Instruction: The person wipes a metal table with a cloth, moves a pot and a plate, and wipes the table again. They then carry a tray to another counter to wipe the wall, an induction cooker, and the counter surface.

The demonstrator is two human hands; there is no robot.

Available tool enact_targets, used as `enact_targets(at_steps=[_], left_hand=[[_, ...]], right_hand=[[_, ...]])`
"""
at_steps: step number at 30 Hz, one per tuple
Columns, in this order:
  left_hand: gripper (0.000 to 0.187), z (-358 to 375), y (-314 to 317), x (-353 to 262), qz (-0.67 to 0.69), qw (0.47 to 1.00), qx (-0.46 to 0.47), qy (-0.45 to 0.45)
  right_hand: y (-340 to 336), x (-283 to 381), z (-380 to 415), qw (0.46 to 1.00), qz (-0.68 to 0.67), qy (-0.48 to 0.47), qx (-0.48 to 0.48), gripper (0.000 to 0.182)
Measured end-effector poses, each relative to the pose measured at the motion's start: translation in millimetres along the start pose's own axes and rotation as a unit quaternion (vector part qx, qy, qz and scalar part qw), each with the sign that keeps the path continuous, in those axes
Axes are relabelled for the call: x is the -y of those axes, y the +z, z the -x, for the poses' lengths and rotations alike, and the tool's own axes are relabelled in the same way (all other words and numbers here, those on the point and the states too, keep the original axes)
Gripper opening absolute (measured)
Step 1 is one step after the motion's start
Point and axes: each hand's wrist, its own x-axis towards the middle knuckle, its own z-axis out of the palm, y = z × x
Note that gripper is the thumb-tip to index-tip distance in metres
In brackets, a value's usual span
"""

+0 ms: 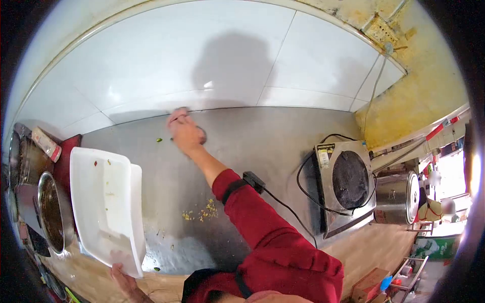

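Near the back of the steel counter (pixel 166 177), my right hand (pixel 188 137) presses down with fingers bent. What looks like a pinkish cloth (pixel 178 116) is under the fingers, blurred and mostly covered. A small green scrap (pixel 159 140) lies just left of that hand. My left hand (pixel 123 279) grips the near end of a white plastic tub (pixel 136 207), its fingers partly hidden by the wall. The tub is tilted, with a few food bits inside. Yellow crumbs (pixel 202 213) are scattered at mid-counter.
To the right sit an induction cooker (pixel 348 177) with a looped black cord and a lidded steel pot (pixel 396 198). A black plug (pixel 253 182) lies by my sleeve. A metal bowl (pixel 53 212) and bottle (pixel 46 145) stand left. White tiles (pixel 151 65) close off the back.
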Motion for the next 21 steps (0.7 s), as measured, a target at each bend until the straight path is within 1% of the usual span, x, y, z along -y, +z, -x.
enact_targets(at_steps=[1, 2, 3, 4, 5, 6, 8, 9, 10, 12, 14, 15, 16, 17, 18, 19, 21], left_hand=[[0.059, 2, -3, -1, -0.037, 0.999, 0.011, 0.026], [0.059, 4, -7, -1, -0.073, 0.996, 0.02, 0.052], [0.06, 15, 24, -20, -0.028, 0.999, -0.007, 0.013], [0.061, 22, 49, -39, 0.019, 0.999, -0.034, -0.026], [0.062, 22, 48, -44, 0.022, 0.998, -0.049, -0.044], [0.062, 22, 47, -48, 0.026, 0.996, -0.065, -0.061], [0.06, 8, 16, -42, 0.044, 0.998, -0.037, -0.035], [0.059, -1, -1, -38, 0.051, 0.998, -0.028, -0.027], [0.057, -8, -21, -32, -0.031, 0.998, -0.055, 0.009], [0.054, -6, -58, -24, -0.106, 0.989, -0.096, 0.039], [0.051, -6, -88, -19, -0.036, 0.994, -0.094, 0.043], [0.05, -7, -102, -19, -0.013, 0.994, -0.094, 0.045], [0.05, -3, -110, -24, 0.009, 0.995, -0.094, 0.014], [0.05, 6, -119, -31, 0.018, 0.995, -0.098, -0.006], [0.05, 14, -125, -39, 0.026, 0.994, -0.102, -0.027], [0.05, 23, -113, -50, 0.017, 0.99, -0.131, -0.04], [0.05, 24, -116, -45, 0.025, 0.984, -0.168, -0.045]], right_hand=[[2, 11, -3, 0.996, -0.048, -0.047, 0.051, 0.033], [0, 14, -1, 0.996, -0.052, -0.049, 0.053, 0.033], [-3, 17, 4, 0.941, -0.306, 0.061, 0.135, 0.031], [-8, 17, 8, 0.805, -0.531, 0.165, 0.207, 0.029], [-23, 11, 14, 0.852, -0.506, -0.07, 0.118, 0.019], [-52, 4, 22, 0.84, -0.532, -0.067, 0.083, 0.021], [-110, -10, 39, 0.813, -0.578, -0.067, 0.012, 0.033], [-163, 4, 59, 0.724, -0.654, 0.219, 0.011, 0.035], [-146, -40, 55, 0.773, -0.579, 0.243, -0.087, 0.039], [-101, -113, 39, 0.803, -0.497, 0.238, -0.228, 0.031], [-72, -103, 22, 0.812, -0.442, 0.29, -0.248, 0.028], [-54, -86, 18, 0.928, -0.16, 0.21, -0.263, 0.027], [-37, -65, 15, 0.952, 0.138, 0.108, -0.25, 0.027], [-16, -40, 5, 0.954, 0.096, 0.149, -0.241, 0.028], [5, -23, -2, 0.96, 0.102, 0.127, -0.229, 0.025], [23, -5, -10, 0.964, 0.107, 0.098, -0.222, 0.022], [41, 61, -17, 0.985, 0.043, 0.068, -0.154, 0.021]])
